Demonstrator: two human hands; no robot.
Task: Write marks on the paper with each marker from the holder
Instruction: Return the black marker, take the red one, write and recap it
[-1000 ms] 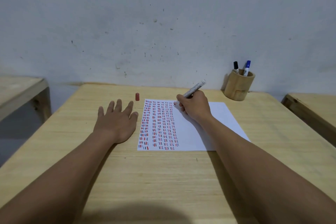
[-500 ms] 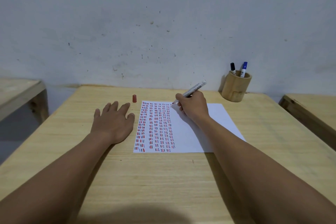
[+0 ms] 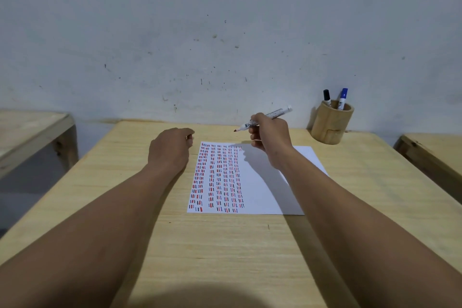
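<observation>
A white paper [image 3: 262, 182] lies on the wooden desk [image 3: 225, 245], its left half filled with columns of short red, black and blue marks. My right hand [image 3: 270, 135] holds an uncapped red marker [image 3: 275, 114] lifted above the paper's top edge, with the tip pointing left. My left hand [image 3: 170, 150] is curled at the paper's top left corner, fingers closed over the spot where the small red cap stood; the cap is hidden under them. A round wooden holder [image 3: 330, 125] at the back right holds a black marker [image 3: 326, 97] and a blue marker [image 3: 343, 99].
The desk stands against a scuffed pale wall. Another wooden table [image 3: 30, 132] is off to the left across a gap, and a third [image 3: 435, 155] is at the right edge. My forearms cross the near part of the desk.
My right hand lifted the red marker off the paper. My left hand left its flat rest beside the sheet, moved forward and closed its fingers over the red cap.
</observation>
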